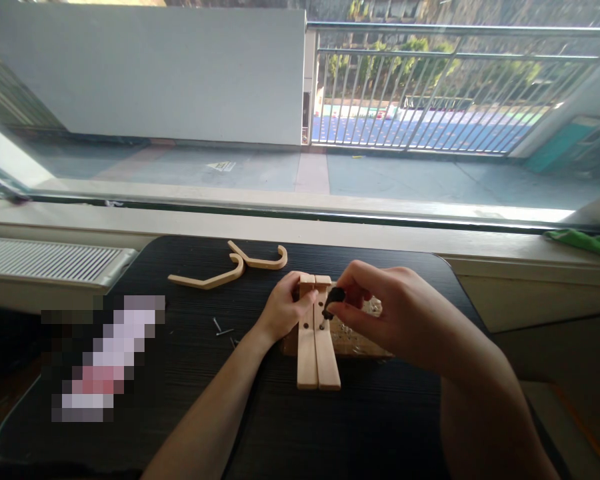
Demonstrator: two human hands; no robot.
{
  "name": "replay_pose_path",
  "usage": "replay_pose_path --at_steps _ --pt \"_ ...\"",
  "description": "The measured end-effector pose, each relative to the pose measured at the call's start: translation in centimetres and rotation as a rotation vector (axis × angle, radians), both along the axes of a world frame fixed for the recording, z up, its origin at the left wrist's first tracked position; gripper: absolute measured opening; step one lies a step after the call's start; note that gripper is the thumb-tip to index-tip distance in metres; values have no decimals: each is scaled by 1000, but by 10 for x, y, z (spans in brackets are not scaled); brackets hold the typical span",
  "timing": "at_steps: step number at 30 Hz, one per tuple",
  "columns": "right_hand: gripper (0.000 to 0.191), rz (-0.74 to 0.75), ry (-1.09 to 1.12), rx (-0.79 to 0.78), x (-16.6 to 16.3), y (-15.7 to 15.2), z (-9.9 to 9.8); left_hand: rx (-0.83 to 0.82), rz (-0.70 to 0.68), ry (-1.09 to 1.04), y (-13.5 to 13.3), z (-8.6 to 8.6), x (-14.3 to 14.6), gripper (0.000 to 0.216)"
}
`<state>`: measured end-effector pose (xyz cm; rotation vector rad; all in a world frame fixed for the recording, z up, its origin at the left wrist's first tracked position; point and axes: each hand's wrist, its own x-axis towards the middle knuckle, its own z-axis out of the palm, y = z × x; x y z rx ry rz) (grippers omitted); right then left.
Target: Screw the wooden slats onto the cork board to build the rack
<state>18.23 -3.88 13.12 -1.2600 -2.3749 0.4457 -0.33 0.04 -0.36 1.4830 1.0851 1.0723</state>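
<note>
Two pale wooden pieces (307,363) lie side by side, with dark round holes in their upper part. My left hand (287,307) is closed around their far left side, its thumb across the top. My right hand (380,300) pinches a short screwdriver (334,303) by its black handle. The screwdriver slants down, its tip at a hole in the right-hand piece. Beneath the wood and partly behind my right hand lies a brown piece of cardboard (360,343) with small bits of hardware on it.
Two hooked wooden pieces, a nearer one (207,280) and a farther one (263,263), rest on the black table (380,427). Several screws (220,328) lie left of my left forearm. A blurred-out patch (115,353) covers the left side. Beyond are a windowsill (300,230) and a radiator (55,257).
</note>
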Motion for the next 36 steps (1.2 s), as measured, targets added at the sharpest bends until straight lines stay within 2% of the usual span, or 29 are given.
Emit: replay_pose_path --at_steps 13,20,29,36 --pt "7 4 32 18 -1 1 -1 2 6 10 2 -1 1 11" --pt "10 41 61 -60 -3 1 -1 -9 2 4 0 -2 0 11" --pt "28 129 94 -17 -1 3 -2 95 35 54 2 -6 0 4" --pt "43 185 88 -42 3 2 0 62 19 33 1 -7 0 9"
